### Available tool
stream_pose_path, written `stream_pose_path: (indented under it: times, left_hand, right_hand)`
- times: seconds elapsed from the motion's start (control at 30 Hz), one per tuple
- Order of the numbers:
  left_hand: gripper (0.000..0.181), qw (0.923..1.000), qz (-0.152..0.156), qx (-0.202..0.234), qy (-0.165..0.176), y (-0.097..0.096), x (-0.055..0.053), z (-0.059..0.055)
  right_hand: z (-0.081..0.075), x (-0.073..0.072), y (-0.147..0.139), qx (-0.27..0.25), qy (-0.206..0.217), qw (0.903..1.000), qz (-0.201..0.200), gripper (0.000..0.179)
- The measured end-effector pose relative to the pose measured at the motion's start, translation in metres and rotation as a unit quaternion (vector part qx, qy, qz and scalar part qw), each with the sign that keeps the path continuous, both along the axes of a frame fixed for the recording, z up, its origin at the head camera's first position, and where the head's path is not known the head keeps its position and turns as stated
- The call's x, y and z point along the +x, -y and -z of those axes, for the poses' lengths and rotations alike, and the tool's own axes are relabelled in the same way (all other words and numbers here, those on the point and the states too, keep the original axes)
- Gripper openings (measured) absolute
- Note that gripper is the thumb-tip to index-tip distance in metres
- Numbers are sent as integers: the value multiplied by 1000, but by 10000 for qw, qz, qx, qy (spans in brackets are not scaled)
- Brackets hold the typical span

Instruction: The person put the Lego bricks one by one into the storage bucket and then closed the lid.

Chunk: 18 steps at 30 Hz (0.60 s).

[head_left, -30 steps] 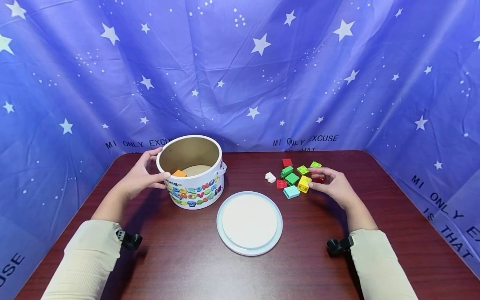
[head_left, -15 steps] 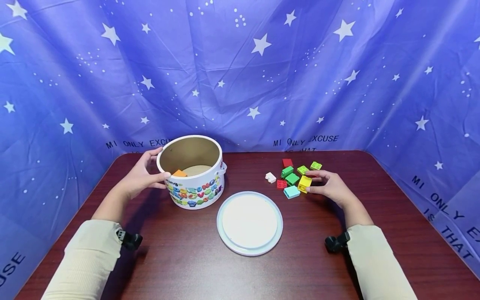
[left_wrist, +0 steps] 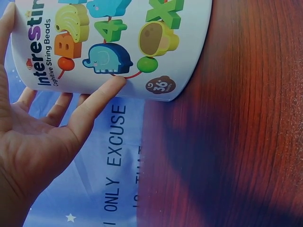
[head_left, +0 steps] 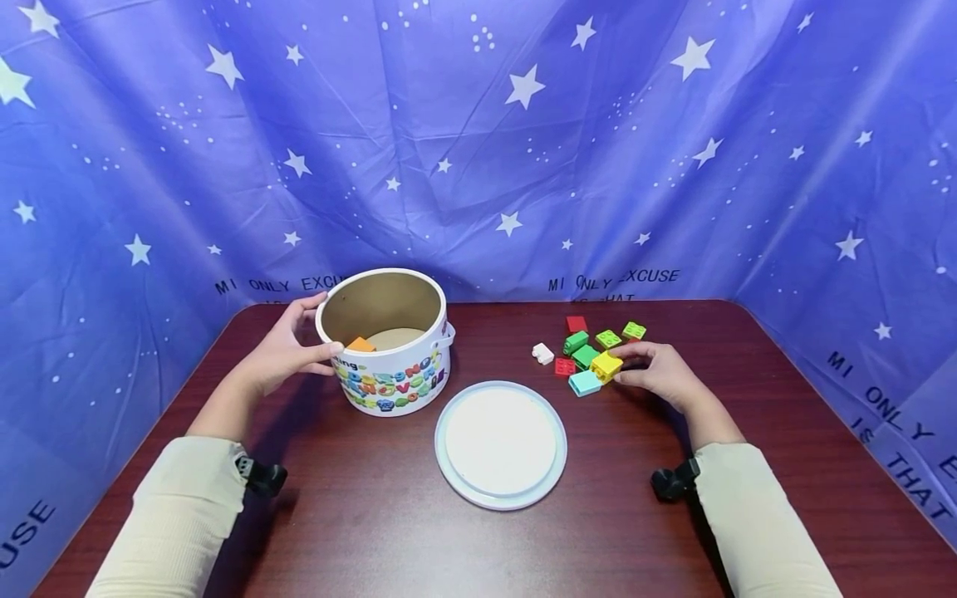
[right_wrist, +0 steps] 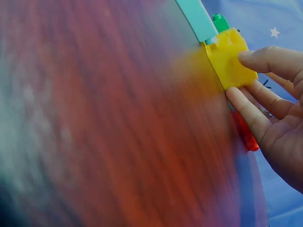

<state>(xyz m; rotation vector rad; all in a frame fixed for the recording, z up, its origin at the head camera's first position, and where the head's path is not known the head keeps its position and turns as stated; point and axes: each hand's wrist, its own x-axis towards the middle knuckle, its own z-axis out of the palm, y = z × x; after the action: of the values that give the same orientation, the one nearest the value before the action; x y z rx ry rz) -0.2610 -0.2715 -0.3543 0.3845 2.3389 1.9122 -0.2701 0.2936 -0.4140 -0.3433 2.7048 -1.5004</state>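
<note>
On the left of the table stands a white bucket (head_left: 389,378) printed with colourful letters and animals, an orange block (head_left: 362,344) inside. My left hand (head_left: 287,345) holds its left side, thumb on the near rim and fingers spread along the far side. In the left wrist view the hand (left_wrist: 45,137) lies against the printed wall. A yellow toy building brick (head_left: 606,365) is pinched between thumb and fingers of my right hand (head_left: 661,374), low over the brick pile. The right wrist view shows the yellow brick (right_wrist: 232,61) beside a light-blue brick (right_wrist: 196,21).
Around the yellow brick lie red (head_left: 565,366), green (head_left: 586,357), lime (head_left: 634,330), light-blue and white bricks (head_left: 543,354). A round white lid (head_left: 501,444) rests at the table's middle. A blue starry curtain (head_left: 478,166) hangs behind the table (head_left: 359,515).
My right hand has closed in on the yellow brick, its thumb and fingers now on it, and the brick has tilted slightly. The left hand and bucket have stayed in place.
</note>
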Motion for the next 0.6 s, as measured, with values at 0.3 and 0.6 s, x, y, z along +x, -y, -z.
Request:
stream_pose_path:
  times: [0.3,0.6]
  left_hand:
    - [88,10000,26,6,-16,1,-1,1]
    - [87,10000,0,18,-6,0,-1,2]
  right_hand:
    - [0,-5,3,125,7,9999,-72,55]
    - [0,-8,9,529,-183,9984,-11,51]
